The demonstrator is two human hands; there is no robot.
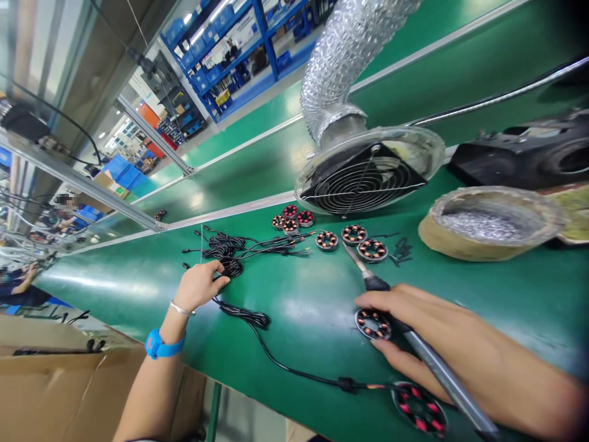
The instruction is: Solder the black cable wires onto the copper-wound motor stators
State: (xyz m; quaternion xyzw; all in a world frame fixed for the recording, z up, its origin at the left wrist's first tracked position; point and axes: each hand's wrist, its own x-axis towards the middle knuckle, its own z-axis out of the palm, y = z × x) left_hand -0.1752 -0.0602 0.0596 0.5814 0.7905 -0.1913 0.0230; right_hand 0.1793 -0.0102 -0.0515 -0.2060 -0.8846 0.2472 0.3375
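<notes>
My left hand point(202, 285) reaches over the bundled black cables point(225, 245), thumb and fingers at a coil point(231, 267); whether it grips the cable is hard to tell. A soldering iron point(432, 362) lies in my right hand point(442, 337), its tip pointing toward the back. The thumb and fingertips of that hand are at the sides of a round copper-wound stator point(373, 323). Nearer the front edge is a red-wound stator point(419, 408), joined to a black cable point(294, 370). More copper-wound stators point(354, 234) sit beyond the iron's tip.
A fume extractor with a round grille point(363, 184) and foil duct point(340, 55) stands at the back. To its right are a foil-filled round container point(492, 221) and a black housing point(529, 150). A person point(18, 282) is at far left.
</notes>
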